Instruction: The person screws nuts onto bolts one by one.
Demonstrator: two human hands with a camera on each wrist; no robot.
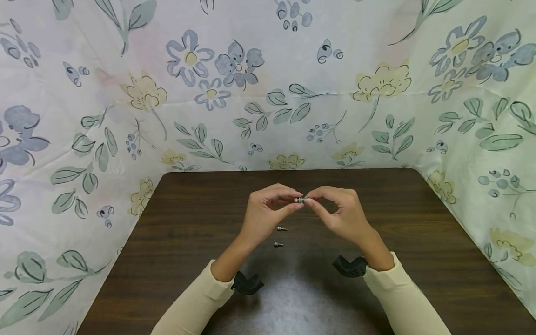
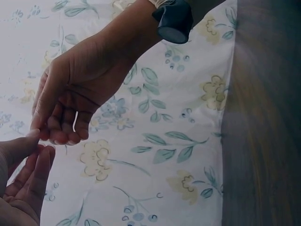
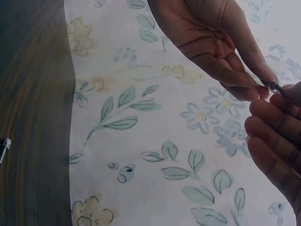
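Note:
Between my two hands, above the table, is a small metal bolt (image 1: 299, 200). My left hand (image 1: 264, 209) pinches its head end between thumb and fingertips. At the other end the thumb and forefinger of my right hand (image 1: 341, 209) pinch the shank. The right wrist view gives a closer look at the bolt (image 3: 273, 86), partly hidden by the fingertips; in the left wrist view, fingers cover it. Below my left hand, two similar bolts, an upper one (image 1: 282, 228) and a lower one (image 1: 278, 244), lie on their sides on the table.
The dark wooden table (image 1: 188, 260) spreads under both arms. A floral cloth (image 1: 268, 139) hangs behind it and along both sides. Each wrist wears a black device, a left one (image 1: 248, 284) and a right one (image 1: 350, 266).

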